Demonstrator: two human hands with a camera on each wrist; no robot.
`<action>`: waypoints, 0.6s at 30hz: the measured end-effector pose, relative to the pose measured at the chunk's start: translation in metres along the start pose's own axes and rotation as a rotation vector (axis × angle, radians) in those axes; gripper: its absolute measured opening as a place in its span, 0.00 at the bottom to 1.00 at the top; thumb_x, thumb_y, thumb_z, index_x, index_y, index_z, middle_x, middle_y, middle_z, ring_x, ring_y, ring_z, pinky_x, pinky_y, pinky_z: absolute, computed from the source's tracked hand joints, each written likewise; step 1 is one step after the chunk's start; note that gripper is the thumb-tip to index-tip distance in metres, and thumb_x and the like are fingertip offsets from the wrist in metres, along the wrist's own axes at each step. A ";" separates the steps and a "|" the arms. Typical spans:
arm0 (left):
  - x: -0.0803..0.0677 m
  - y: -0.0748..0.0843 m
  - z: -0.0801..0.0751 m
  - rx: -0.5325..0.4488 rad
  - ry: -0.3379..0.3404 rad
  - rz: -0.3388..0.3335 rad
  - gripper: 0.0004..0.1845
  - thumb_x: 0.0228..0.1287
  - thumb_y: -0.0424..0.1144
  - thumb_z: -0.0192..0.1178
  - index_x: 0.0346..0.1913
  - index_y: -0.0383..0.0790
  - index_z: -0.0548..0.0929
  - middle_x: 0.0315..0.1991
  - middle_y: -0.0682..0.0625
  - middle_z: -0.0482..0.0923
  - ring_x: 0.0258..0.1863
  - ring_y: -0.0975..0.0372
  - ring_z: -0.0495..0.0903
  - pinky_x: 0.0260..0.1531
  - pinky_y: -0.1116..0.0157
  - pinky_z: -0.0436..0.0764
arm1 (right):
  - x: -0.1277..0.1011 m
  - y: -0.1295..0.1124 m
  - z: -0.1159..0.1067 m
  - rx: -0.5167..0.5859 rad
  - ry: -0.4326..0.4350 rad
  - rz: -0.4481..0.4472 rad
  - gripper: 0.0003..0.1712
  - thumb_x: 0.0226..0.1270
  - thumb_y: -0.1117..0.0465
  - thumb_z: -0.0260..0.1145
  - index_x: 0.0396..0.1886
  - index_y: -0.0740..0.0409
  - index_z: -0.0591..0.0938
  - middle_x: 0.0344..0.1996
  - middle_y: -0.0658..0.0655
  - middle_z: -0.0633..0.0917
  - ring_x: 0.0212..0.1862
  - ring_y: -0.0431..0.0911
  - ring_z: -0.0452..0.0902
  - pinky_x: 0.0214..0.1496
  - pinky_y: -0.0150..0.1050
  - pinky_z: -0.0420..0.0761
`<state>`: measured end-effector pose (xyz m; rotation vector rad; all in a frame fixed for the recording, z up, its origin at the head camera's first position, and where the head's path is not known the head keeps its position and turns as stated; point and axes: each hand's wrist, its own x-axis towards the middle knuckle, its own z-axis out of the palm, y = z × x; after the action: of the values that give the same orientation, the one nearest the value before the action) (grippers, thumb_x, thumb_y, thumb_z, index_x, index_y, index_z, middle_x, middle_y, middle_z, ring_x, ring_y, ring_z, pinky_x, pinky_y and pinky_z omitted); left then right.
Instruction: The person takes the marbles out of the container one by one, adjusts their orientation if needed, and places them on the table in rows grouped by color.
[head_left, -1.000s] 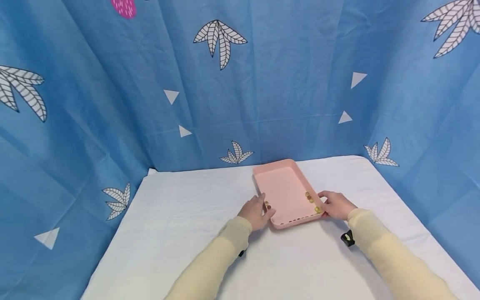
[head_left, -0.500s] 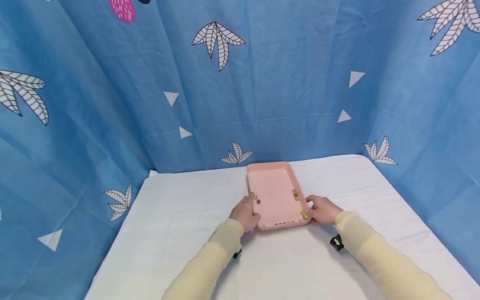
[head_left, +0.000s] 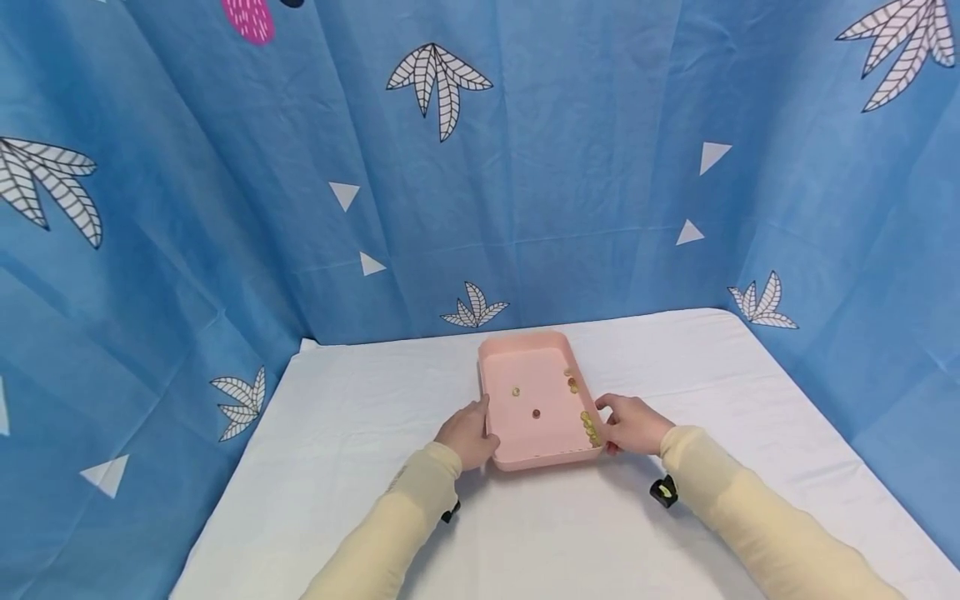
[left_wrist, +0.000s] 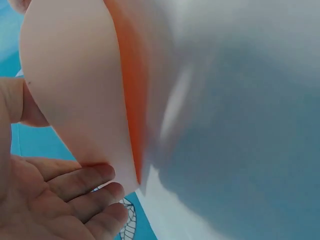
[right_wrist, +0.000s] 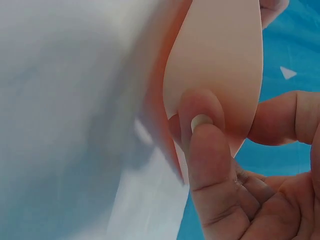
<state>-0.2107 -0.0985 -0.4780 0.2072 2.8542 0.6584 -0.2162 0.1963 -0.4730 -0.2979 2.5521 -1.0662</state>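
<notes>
The left hand (head_left: 468, 433) grips the left wall of the pink tray (head_left: 525, 454) near its near-left corner; the left wrist view shows the thumb (left_wrist: 20, 102) on one side of the wall and the fingers (left_wrist: 82, 182) lying along the other, only slightly bent. The right hand (head_left: 630, 423) grips the right wall near the near-right corner; the right wrist view shows a fingertip (right_wrist: 202, 125) pressed against the wall with the thumb (right_wrist: 280, 117) on the opposite side. The hands are apart, one at each long side of the tray, with the tray between them.

The tray is rectangular with rounded corners and sits on the white tablecloth (head_left: 360, 433), slightly right of the table centre and toward the far half. Its long axis runs near to far. Whether its base is fully in contact with the cloth cannot be determined.

Inside the tray lie small round beads. A row of yellowish beads (head_left: 589, 428) rests against the right wall close to the right hand. Two more beads (head_left: 572, 382) lie further along the same wall. One yellow bead (head_left: 516, 391) and one dark red bead (head_left: 536, 413) lie loose on the tray floor.

Both forearms wear pale yellow sleeves (head_left: 750, 517). A small black device (head_left: 663, 492) hangs at the right wrist.

A blue curtain (head_left: 225, 167) printed with leaves and triangles encloses the table on the left, far and right sides.
</notes>
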 end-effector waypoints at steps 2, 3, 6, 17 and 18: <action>-0.002 -0.004 -0.001 -0.001 -0.003 0.008 0.40 0.61 0.43 0.58 0.74 0.37 0.57 0.70 0.41 0.62 0.70 0.51 0.60 0.68 0.52 0.61 | 0.000 -0.003 0.002 -0.002 -0.002 -0.005 0.25 0.67 0.63 0.61 0.60 0.70 0.70 0.20 0.54 0.83 0.22 0.45 0.80 0.30 0.38 0.79; -0.004 -0.005 -0.002 -0.003 -0.004 0.014 0.40 0.61 0.43 0.57 0.74 0.37 0.57 0.70 0.40 0.62 0.70 0.50 0.60 0.68 0.52 0.61 | -0.001 -0.004 0.003 -0.001 -0.002 -0.004 0.24 0.67 0.63 0.62 0.59 0.70 0.70 0.19 0.53 0.82 0.22 0.45 0.80 0.30 0.38 0.79; -0.008 -0.008 -0.005 -0.012 -0.008 0.029 0.40 0.61 0.42 0.57 0.74 0.36 0.57 0.70 0.39 0.62 0.70 0.49 0.60 0.68 0.52 0.61 | -0.001 -0.007 0.007 0.004 -0.004 -0.002 0.24 0.66 0.63 0.62 0.59 0.69 0.71 0.19 0.53 0.82 0.22 0.45 0.80 0.29 0.38 0.79; -0.018 -0.019 -0.015 -0.017 -0.003 0.019 0.39 0.61 0.44 0.57 0.74 0.38 0.57 0.71 0.38 0.61 0.70 0.48 0.60 0.68 0.51 0.61 | -0.004 -0.023 0.015 0.017 -0.007 -0.036 0.18 0.66 0.63 0.62 0.53 0.66 0.75 0.18 0.53 0.82 0.22 0.45 0.78 0.27 0.38 0.77; -0.019 -0.020 -0.017 -0.022 0.002 0.020 0.39 0.61 0.44 0.57 0.74 0.38 0.58 0.71 0.38 0.61 0.70 0.48 0.60 0.68 0.51 0.61 | -0.005 -0.024 0.016 0.018 -0.005 -0.039 0.18 0.66 0.63 0.62 0.53 0.66 0.75 0.18 0.52 0.82 0.22 0.45 0.78 0.27 0.38 0.77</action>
<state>-0.1978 -0.1269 -0.4692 0.2317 2.8486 0.6943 -0.2042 0.1707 -0.4649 -0.3460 2.5402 -1.1007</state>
